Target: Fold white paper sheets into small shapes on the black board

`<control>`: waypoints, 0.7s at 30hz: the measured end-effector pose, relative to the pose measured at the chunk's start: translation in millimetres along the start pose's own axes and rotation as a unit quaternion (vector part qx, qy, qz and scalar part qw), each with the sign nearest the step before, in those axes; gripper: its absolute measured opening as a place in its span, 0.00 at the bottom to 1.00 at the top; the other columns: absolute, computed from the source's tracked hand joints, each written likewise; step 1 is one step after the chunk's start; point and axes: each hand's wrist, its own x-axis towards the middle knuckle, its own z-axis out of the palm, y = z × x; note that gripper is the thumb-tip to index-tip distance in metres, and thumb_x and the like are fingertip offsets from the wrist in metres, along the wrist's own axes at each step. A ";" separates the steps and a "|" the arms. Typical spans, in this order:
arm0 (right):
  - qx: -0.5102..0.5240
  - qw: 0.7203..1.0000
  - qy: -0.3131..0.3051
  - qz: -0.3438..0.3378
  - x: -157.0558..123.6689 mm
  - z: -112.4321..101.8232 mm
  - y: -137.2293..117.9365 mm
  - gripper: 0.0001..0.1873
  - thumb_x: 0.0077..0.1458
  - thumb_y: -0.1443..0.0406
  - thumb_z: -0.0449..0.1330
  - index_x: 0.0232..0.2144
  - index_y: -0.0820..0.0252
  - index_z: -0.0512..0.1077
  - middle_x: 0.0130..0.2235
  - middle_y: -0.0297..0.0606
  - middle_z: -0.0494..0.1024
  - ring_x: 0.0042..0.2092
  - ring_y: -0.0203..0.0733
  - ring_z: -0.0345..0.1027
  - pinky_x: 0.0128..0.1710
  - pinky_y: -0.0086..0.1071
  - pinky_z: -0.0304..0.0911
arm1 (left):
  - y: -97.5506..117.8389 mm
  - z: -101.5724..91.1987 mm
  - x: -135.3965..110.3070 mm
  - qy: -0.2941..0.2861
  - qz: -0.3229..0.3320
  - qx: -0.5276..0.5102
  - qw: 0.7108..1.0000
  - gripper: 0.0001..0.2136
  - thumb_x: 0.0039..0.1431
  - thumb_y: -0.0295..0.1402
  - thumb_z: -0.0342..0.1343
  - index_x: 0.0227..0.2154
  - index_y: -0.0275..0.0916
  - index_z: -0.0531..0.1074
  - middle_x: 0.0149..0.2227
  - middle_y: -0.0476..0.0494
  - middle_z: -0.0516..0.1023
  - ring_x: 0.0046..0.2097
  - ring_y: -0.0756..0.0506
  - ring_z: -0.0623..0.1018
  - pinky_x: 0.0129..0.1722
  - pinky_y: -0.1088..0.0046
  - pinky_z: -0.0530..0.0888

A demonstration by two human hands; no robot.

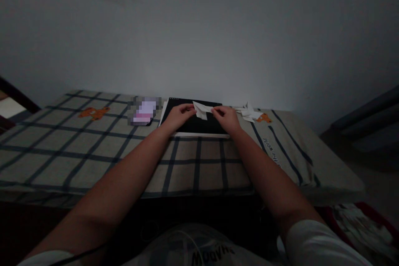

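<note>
A folded piece of white paper (202,110) lies over a black board (195,125) that rests on the checked cloth. My left hand (179,115) pinches the paper's left end, fingers closed on it. My right hand (227,117) grips the paper's right end with curled fingers. Both forearms reach out from the bottom of the view.
A phone (143,112) lies left of the board. Folded white paper pieces (249,113) sit to the right, by an orange bear print. The checked cloth (93,145) covers a low table against a plain wall. A dark object (368,120) stands at the far right.
</note>
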 end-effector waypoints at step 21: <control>-0.001 0.997 -0.061 -0.049 0.4 -1.9 -3.9 0.07 0.54 0.63 0.57 0.30 0.59 0.75 0.33 0.40 0.77 0.32 0.39 0.67 0.33 0.33 0.63 | -0.6 -7.8 5.0 0.113 -0.018 -0.048 0.992 0.13 0.59 0.33 0.55 0.45 0.35 0.77 0.43 0.39 0.80 0.37 0.47 0.80 0.31 0.75 0.74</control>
